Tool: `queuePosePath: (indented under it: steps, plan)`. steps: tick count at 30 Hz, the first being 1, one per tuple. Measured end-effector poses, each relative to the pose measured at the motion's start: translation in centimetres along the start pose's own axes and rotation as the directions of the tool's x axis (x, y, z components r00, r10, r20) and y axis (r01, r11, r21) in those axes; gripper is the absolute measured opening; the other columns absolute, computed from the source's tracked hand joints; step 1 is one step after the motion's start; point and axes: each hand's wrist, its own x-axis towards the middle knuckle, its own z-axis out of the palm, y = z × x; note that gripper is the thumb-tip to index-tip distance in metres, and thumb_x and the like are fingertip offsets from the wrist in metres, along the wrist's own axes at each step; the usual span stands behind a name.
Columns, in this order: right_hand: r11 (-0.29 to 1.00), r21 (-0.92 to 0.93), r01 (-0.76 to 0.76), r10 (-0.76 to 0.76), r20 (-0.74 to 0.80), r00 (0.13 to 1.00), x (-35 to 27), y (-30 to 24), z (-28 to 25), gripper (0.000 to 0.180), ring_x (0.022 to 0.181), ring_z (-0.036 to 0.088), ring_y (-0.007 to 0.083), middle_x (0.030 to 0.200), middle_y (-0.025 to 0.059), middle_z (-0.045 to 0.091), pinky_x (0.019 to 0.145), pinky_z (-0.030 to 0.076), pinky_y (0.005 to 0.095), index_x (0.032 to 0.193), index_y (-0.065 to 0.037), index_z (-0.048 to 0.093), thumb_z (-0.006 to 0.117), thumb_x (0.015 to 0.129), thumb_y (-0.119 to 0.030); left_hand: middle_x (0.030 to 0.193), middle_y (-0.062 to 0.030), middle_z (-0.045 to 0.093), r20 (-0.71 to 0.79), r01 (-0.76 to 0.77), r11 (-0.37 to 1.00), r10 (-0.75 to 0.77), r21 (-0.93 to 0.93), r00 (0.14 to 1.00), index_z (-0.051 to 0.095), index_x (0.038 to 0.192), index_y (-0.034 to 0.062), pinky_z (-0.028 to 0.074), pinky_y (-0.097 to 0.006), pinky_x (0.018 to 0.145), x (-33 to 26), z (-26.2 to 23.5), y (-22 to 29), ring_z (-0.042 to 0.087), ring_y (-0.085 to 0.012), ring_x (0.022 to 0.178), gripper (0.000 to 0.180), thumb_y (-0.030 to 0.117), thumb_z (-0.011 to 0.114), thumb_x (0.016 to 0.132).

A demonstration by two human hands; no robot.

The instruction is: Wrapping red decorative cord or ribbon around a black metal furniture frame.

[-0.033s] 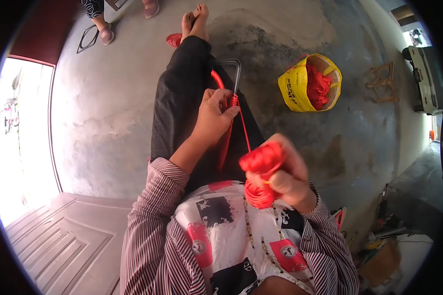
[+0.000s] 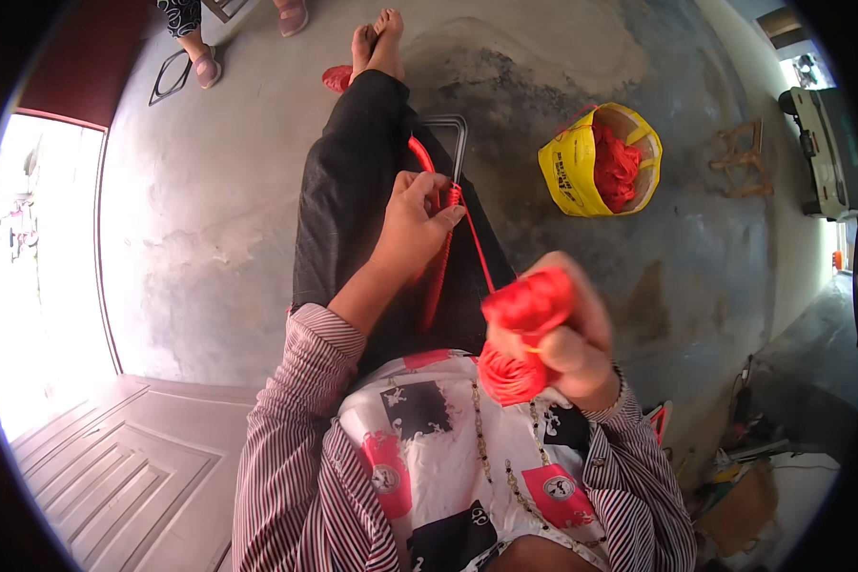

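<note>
1. Red cord, thin and taut, runs through the middle of the frame from my left hand (image 2: 412, 229) down to my right hand (image 2: 567, 338).
2. My right hand, at centre right, is closed around a ball of red cord (image 2: 522, 334); the wound strands look glossy and bunched, and the thumb presses across them.
3. My left hand sits just above centre with its fingers curled and pinched on the red cord (image 2: 477, 253) where it meets a grey metal frame (image 2: 453, 143), a bent rod with rounded corners lying along my lap.
4. A band of red knotted work (image 2: 436, 276) hangs under that hand against my black trousers (image 2: 348, 191), which look smooth and matte.
5. A yellow bag (image 2: 572, 167), soft and crumpled, stands open on the floor at upper right, well apart from both hands, with more red cord heaped inside.
6. Grey concrete floor (image 2: 229, 238) around me is mottled and stained.
7. My sleeves are finely striped fabric.
8. Another person's sandalled feet (image 2: 205, 67) show at the top left.
</note>
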Motion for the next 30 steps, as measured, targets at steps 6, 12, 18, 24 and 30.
queuePosePath:
  steps: [6,12,18,24,30]
  plan:
    - [0.931,0.223,0.291,-0.362,0.44,0.822,1.5,-7.2,-1.9,0.042,0.043,0.044,0.0197,0.059,0.008,0.054,0.051,0.041,0.0356,0.107,-0.008,0.036,0.071,0.087,-0.019,0.1,-0.0074,0.05,0.065,0.021,0.998,-0.026,0.064,0.998,0.063,0.11,-0.0002,0.046,-0.029,0.073,1.2,0.7,0.7,0.049,-0.0149,0.08,0.036,0.015,0.074,0.079]
    - [0.95,0.11,0.291,-0.308,0.462,0.832,1.9,-8.0,-2.5,0.034,0.039,0.043,0.0182,0.054,0.0088,0.053,0.05,0.043,0.0342,0.097,-0.007,0.036,0.067,0.091,-0.019,0.1,-0.0087,0.05,0.019,-0.014,0.994,0.012,0.11,1.0,0.063,0.106,-0.0024,0.047,-0.028,0.07,0.5,0.0,0.4,0.05,-0.0142,0.074,0.035,0.016,0.075,0.079]
    - [0.877,0.461,0.134,-0.363,0.456,0.813,1.8,-8.7,-1.2,0.02,0.036,0.034,0.0192,0.055,0.0146,0.052,0.036,0.031,0.0343,0.087,0.001,0.039,0.057,0.093,-0.002,0.104,-0.0091,0.052,-0.143,-0.076,0.987,0.096,0.143,0.985,0.062,0.104,-0.0049,0.048,-0.028,0.07,1.0,0.4,1.5,0.051,-0.0132,0.073,0.029,0.013,0.072,0.083]
    - [0.616,-0.748,0.248,-0.091,0.244,0.965,5.0,-6.1,-5.9,0.013,0.065,0.065,0.0205,0.076,0.0062,0.065,0.062,0.05,0.0321,0.088,-0.005,0.064,0.068,0.08,-0.014,0.075,-0.004,0.057,0.115,0.293,0.636,-0.306,-0.714,0.945,0.063,0.099,-0.0012,0.04,-0.023,0.049,3.2,-3.8,5.1,0.049,-0.009,0.057,0.026,0.02,0.048,0.101]
    - [-0.096,-0.988,0.121,-0.143,0.134,0.981,13.0,4.1,-12.5,0.017,0.084,0.064,0.0343,0.098,0.0126,0.068,0.07,0.05,0.0357,0.096,-0.01,0.064,0.067,0.079,-0.011,0.073,-0.0056,0.06,-0.018,0.305,0.82,-0.358,-0.485,0.933,0.063,0.094,0.0008,0.041,-0.024,0.049,5.9,-2.0,1.1,0.053,-0.0115,0.056,0.03,0.022,0.044,0.102]
